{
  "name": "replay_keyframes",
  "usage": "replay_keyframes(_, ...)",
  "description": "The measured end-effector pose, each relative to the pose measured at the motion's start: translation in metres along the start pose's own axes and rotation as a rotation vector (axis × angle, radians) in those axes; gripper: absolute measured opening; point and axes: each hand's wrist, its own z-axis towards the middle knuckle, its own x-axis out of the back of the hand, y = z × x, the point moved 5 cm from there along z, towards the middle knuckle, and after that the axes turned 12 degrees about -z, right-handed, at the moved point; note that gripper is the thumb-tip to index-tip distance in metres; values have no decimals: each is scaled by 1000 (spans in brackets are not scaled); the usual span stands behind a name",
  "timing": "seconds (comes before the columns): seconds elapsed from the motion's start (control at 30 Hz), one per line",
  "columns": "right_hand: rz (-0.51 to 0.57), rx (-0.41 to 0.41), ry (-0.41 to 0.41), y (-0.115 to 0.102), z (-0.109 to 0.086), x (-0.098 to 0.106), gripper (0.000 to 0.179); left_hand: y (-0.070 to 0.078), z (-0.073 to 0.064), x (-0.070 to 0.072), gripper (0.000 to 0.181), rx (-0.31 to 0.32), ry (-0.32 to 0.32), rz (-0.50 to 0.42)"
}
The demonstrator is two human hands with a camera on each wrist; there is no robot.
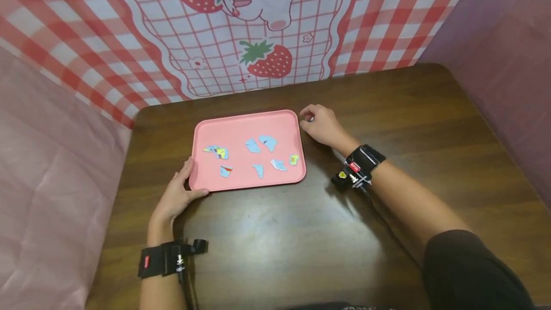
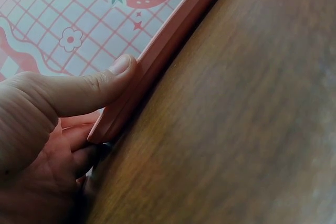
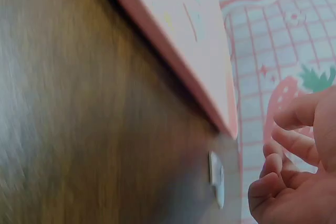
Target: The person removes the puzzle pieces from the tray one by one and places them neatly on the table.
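Observation:
A pink tray (image 1: 241, 126) lies on the wooden table, bearing several small, irregular light-blue pieces (image 1: 252, 146), some with yellow or red marks. My left hand (image 1: 174, 195) grips its near left corner. In the left wrist view, the thumb (image 2: 100, 87) presses the near side while the other fingers reach round the corner, partly hidden. My right hand (image 1: 323, 126) hovers just beyond the tray's right side, fingers loosely bent. Below it, in the right wrist view, a small pale piece (image 3: 217, 179) lies on the table, apart from the fingers (image 3: 296, 148).
A red-and-white checked cloth with strawberries (image 1: 271, 61) hangs behind the table (image 1: 267, 238). Pink cloth (image 1: 51, 181) hangs at the left. Each wrist wears a black strap (image 1: 161, 260) with a small camera and a cable.

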Motion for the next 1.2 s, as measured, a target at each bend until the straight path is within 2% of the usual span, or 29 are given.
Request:
replay_keyframes(0.17, 21, 69, -9, -17, -6, -6, 19, 0, 0, 2, 100, 3, 1, 9)
replay_keyframes(0.33, 55, 115, -87, -28, -13, -15, 17, 0, -1, 1, 99, 14, 4, 4)
replay_keyframes(0.43, 29, 149, -137, -33, -18, -22, 18, 1, -1, 1, 99, 13, 6, 10)
replay_keyframes(0.67, -113, 290, -230, -45, -30, -36, 19, 1, 0, 0, 100, 18, 3, 19)
replay_keyframes(0.77, -170, 324, -255, -49, -35, -40, 20, 1, 1, 1, 100, 24, 8, 24)
replay_keyframes(1.0, -339, 387, -259, -53, -46, -43, 20, 2, 0, 0, 100, 20, -4, -6)
replay_keyframes(1.2, -531, 429, -246, -55, -54, -42, 20, 1, -1, 1, 100, 19, -3, -7)
